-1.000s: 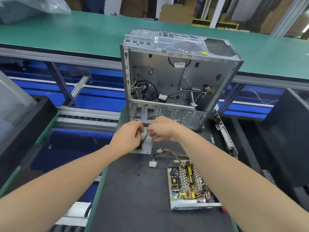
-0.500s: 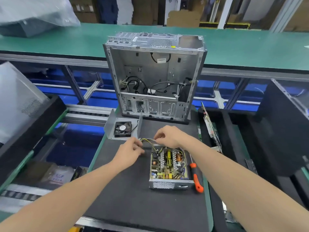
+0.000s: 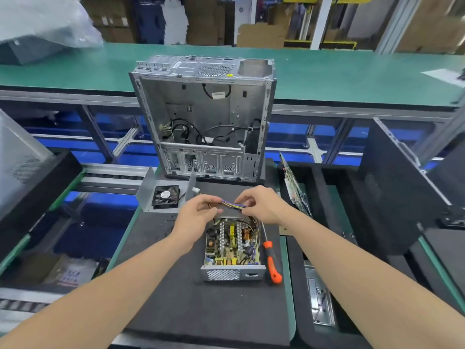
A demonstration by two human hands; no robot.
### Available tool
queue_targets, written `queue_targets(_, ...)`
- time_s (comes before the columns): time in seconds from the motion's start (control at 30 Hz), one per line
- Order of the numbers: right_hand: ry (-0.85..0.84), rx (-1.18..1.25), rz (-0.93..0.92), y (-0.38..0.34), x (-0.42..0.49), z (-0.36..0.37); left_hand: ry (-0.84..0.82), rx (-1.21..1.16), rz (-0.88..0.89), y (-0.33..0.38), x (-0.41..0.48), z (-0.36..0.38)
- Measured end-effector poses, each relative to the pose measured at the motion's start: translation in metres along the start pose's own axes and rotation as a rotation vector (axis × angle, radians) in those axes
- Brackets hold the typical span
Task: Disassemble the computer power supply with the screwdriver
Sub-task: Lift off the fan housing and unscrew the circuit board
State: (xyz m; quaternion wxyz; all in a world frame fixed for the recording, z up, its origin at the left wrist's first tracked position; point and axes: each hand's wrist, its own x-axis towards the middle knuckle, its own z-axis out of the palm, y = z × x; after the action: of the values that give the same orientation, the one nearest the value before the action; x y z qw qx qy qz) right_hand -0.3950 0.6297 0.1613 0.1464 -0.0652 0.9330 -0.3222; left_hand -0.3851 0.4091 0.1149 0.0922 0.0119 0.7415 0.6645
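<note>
Both bare forearms reached forward and converged over the far end of the power supply (image 3: 232,250). The left hand (image 3: 197,214) was above the unit's far left corner, fingers curled, pinching one end of the wire bundle (image 3: 232,205). The right hand (image 3: 261,205) was above the far right corner, back upward, thumb and fingers pinching the other end. The hands were near each other, not touching.

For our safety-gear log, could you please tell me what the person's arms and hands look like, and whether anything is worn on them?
Both arms are bare as far as the view shows: no sleeve covers the left forearm or the right forearm. The left hand and the right hand wear no gloves. No watch, bracelet or ring shows on the sides in view.
</note>
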Motion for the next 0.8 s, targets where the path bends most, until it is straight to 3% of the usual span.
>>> queue_targets(0.2, 0.033, -0.051, 0.090, 0.015, -0.004, 0.000, 0.009, 0.070, 0.012, 0.006, 0.021, -0.003)
queue_targets(0.37, 0.027, -0.053, 0.069, 0.015, -0.009, 0.008, -0.268, -0.024, -0.079, 0.012, 0.019, 0.006)
queue_targets(0.53, -0.057, -0.077, 0.076, 0.009, -0.015, 0.005, -0.230, -0.075, 0.097, 0.042, 0.028, 0.020)
queue_targets(0.6, -0.045, -0.043, 0.096, 0.009, -0.018, 0.005, -0.213, 0.038, 0.201, 0.051, 0.036, 0.026)
queue_targets(0.73, 0.170, -0.041, 0.094, 0.010, -0.022, 0.014, -0.148, 0.342, 0.341, 0.044, 0.039, 0.040)
queue_targets(0.8, 0.233, -0.001, 0.095, 0.013, -0.023, 0.019, -0.208, 0.549, 0.430, 0.034, 0.035, 0.043)
